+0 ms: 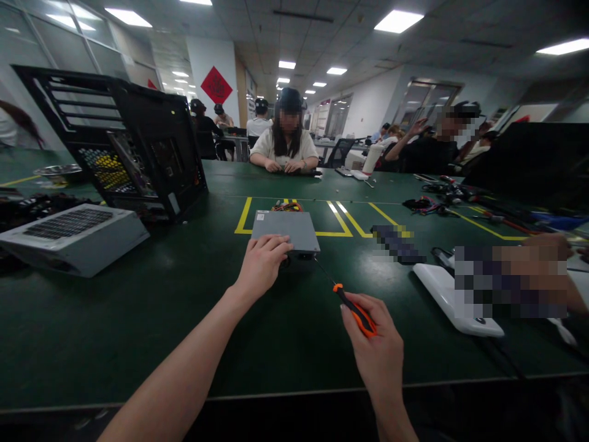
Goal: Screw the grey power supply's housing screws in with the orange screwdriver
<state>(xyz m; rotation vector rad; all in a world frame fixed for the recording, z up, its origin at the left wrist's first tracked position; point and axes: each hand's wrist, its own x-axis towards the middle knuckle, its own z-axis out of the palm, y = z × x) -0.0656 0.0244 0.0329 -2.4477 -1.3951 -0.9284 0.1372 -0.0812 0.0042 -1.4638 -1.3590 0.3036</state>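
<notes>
A grey metal computer power supply [301,228] lies on the green table in front of me, with a bundle of coloured cables [288,207] behind it. Across its top lie the fingers of my left hand [264,261], closed over its near edge; the thumb is mostly hidden. My right hand [375,331] grips an orange and black screwdriver [354,310] by its handle. The screwdriver's thin shaft points up and left, its tip at the near right corner of the power supply. Whether the tip touches a screw is too small to tell.
A black computer case [138,147] and a larger power supply [87,236] stand on the left, near a metal bowl [57,174]. To the right lie a white device [455,301], cables [442,196] and a co-worker's hand [547,248]. Another person [285,138] sits opposite.
</notes>
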